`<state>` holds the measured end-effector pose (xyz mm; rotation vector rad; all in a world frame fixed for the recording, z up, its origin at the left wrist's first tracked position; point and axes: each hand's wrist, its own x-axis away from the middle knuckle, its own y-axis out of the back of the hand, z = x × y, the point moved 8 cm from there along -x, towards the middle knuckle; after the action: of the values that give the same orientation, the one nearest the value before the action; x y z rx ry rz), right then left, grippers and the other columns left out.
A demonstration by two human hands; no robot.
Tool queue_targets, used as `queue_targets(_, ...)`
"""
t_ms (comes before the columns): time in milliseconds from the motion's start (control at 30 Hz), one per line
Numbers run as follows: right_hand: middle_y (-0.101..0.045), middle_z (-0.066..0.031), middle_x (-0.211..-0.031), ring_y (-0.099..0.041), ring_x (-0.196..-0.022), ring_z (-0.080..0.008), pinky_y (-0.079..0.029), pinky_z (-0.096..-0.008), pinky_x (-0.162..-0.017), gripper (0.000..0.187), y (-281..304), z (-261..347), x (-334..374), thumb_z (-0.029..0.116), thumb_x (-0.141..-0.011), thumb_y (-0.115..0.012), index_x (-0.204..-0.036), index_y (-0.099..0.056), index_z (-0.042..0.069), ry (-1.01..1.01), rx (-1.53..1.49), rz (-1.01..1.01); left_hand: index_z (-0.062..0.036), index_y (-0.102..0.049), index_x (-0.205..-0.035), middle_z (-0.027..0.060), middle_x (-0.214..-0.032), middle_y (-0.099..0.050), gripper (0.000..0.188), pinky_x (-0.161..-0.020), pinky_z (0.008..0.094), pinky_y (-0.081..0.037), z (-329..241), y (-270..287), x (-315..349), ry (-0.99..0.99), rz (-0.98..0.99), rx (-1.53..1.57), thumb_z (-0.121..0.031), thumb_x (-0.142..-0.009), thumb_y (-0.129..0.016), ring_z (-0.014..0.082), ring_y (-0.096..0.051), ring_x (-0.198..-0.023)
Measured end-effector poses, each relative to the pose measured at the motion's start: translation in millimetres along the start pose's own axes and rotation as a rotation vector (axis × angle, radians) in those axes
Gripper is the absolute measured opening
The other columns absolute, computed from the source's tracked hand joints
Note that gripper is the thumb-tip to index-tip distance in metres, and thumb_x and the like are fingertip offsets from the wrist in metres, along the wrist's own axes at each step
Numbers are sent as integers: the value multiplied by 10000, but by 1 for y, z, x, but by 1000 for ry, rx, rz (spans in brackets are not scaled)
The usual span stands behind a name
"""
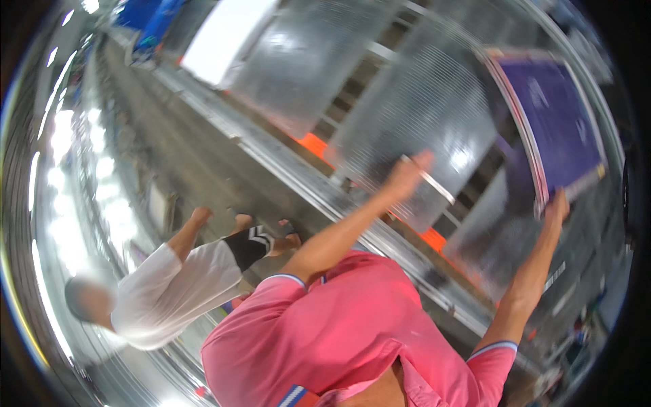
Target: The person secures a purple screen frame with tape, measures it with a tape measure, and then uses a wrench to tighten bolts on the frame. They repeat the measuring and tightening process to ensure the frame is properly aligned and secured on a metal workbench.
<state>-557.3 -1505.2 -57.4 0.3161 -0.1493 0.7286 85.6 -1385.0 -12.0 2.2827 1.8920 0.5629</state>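
My right hand [557, 207] grips the near corner of a screen-printing frame [553, 122], which has purple mesh and pale metal edges. The frame is tilted above the long table. Out over the table's middle, my left hand [410, 178] is closed on a thin, whitish straight bar [437, 186]; blur hides its exact kind. Below that hand lies a clear, ribbed sheet-like panel [420, 102] with a glossy surface.
More shiny panels [305, 61] and a white panel [227, 37] line the table, with orange patches [315, 146] between them. A metal rail [271, 163] runs along its near edge. A person in a white shirt [176, 292] stands in the aisle to my left.
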Motion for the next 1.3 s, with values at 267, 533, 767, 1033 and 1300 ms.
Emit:
queue_targets(267, -475, -7, -597, -455, -491, -151, -351, -349, -469, 168, 16, 34, 259, 148, -758, -722, -700, -585, 69, -119, 105, -110, 37, -467, -1413, 185, -1406, -557, 771, -1116, 441, -355, 15, 215, 45, 199, -251, 566, -607, -1030, -289, 271, -524, -1318)
queue_targets(533, -690, -144, -881, -587, -791, -207, -475, -372, -763, 364, -18, -34, 440, 251, -851, -727, -1004, -659, -72, 119, 372, 50, -27, -459, -1447, 78, -1261, -601, 592, -772, 272, -530, 56, 211, 50, 478, 95, 385, -353, -978, -617, 124, -598, -1013)
queue_targets(767, -687, -127, -853, -589, -768, -219, -471, -372, -747, 374, -18, -87, 448, 300, -849, -731, -995, -687, -42, 108, 553, -19, 62, -637, -1141, 87, -946, -603, 526, -777, 365, -480, 124, 189, 69, 74, -222, -396, -183, -715, -825, 236, -579, -857)
queue_targets(1033, -618, -158, -997, -587, -952, -334, -443, -424, -863, 439, 29, -85, 446, 307, -817, -763, -1063, -686, -48, 375, 786, -174, -43, -673, -1227, 143, -1059, -488, 615, -940, 439, -393, 99, 134, 100, -95, -447, -426, -207, -652, -817, 331, -462, -1048)
queue_targets(1300, -606, -209, -1086, -574, -1030, -390, -451, -460, -900, 492, 35, -102, 443, 256, -817, -778, -1158, -626, -65, 455, 915, -118, 16, -631, -1259, 147, -1068, -512, 641, -939, 443, -391, 94, 125, 102, -95, -376, -468, -175, -671, -801, 336, -457, -1033)
